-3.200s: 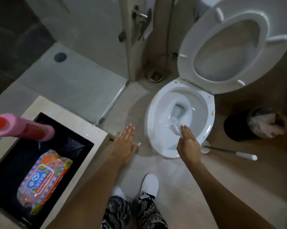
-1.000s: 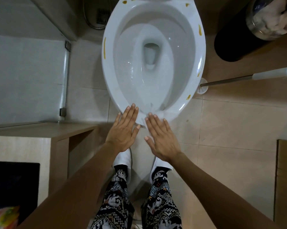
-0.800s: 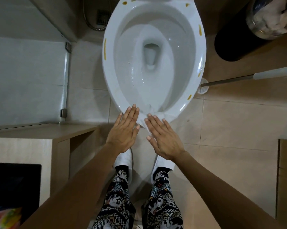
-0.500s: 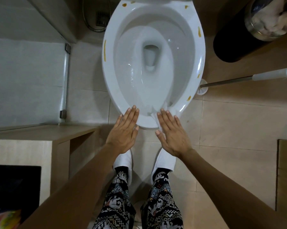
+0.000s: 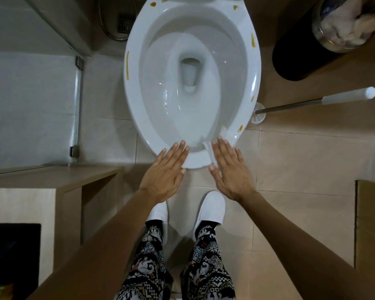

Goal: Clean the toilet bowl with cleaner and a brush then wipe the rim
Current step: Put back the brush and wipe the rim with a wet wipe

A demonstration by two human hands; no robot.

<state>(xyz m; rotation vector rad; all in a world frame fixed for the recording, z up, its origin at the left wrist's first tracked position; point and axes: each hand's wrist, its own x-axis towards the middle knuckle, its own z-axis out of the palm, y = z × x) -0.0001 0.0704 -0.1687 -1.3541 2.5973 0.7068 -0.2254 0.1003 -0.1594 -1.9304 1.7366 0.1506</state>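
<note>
A white wipe (image 5: 210, 151) is being pressed flat under the right hand (image 5: 231, 169), fingers extended, on the front right of the toilet rim (image 5: 134, 118); the left hand (image 5: 165, 172) is being held flat and empty, fingertips over the front rim. The thin wipe is likely being bunched, so the yellow stains (image 5: 240, 127) just ahead may be smeared or missed, or the wipe dropped into the bowl.

We see a glossy ceramic toilet bowl (image 5: 137, 118) — matt floor tiles (image 5: 301, 161), a wood-grain cabinet (image 5: 59, 180) beside it.
</note>
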